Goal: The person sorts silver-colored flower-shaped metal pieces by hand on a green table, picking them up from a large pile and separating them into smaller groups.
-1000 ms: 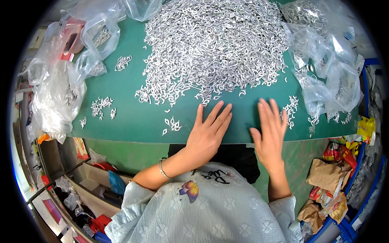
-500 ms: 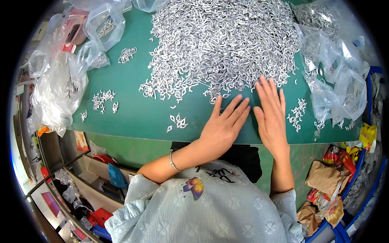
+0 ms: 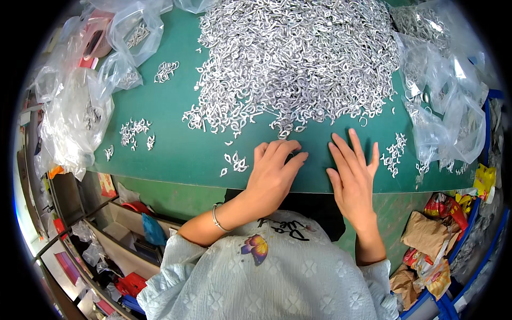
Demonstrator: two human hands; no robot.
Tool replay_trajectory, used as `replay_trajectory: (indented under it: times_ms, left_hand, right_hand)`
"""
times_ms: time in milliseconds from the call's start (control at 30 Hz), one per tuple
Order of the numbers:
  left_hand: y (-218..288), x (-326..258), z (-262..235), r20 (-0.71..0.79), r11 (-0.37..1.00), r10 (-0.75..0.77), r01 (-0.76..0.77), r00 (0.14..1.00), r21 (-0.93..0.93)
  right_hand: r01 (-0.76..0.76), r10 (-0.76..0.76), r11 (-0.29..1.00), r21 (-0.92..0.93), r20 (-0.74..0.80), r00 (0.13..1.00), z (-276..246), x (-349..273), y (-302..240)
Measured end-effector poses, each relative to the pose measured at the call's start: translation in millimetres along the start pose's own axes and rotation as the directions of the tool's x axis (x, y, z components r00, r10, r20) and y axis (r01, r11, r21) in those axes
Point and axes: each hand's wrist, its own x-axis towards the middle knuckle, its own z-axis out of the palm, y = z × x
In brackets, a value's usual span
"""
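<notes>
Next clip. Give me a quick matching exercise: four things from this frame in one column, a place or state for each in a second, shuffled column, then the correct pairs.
Things:
1. metal parts heap
2. left hand
3. clear bags
4. bracelet

Places or states:
A. around the left wrist
B. piled at the table's left edge
C. spread over the far middle of the green table
D. fingers curled on the table, just below the heap's near edge

Pairs: 1-C, 2-D, 3-B, 4-A
</notes>
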Motion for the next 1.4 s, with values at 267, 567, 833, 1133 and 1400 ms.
replay_trajectory:
  times_ms: [267, 567, 833, 1133, 1400]
  left_hand:
    - [5, 6, -3, -0.034, 0.999, -0.042, 0.042, 0.999, 0.016]
    - [1, 8, -3, -0.072, 0.996, -0.074, 0.071, 0.995, -0.054]
    - [7, 7, -9, -0.093, 0.987, -0.157, 0.158, 0.983, -0.001]
    - [-3, 1, -6, -0.108, 0.997, -0.079, 0.077, 0.991, -0.024]
    - [1, -3, -16, -0.083, 0.993, -0.108, 0.104, 0.991, -0.049]
  right_hand:
    - [-0.004, 0.003, 0.999, 0.036, 0.029, 1.0, 2, 6, -11]
    - [-0.056, 0.059, 0.997, 0.051, -0.07, 0.996, -7, -20, 8]
    - [-0.089, 0.089, 0.995, -0.046, -0.003, 0.996, -2, -20, -8]
    - [-0.228, 0.214, 0.972, -0.063, -0.179, 0.96, 1, -23, -9]
    - [0.027, -0.055, 0.989, 0.142, 0.195, 0.979, 11, -8, -35]
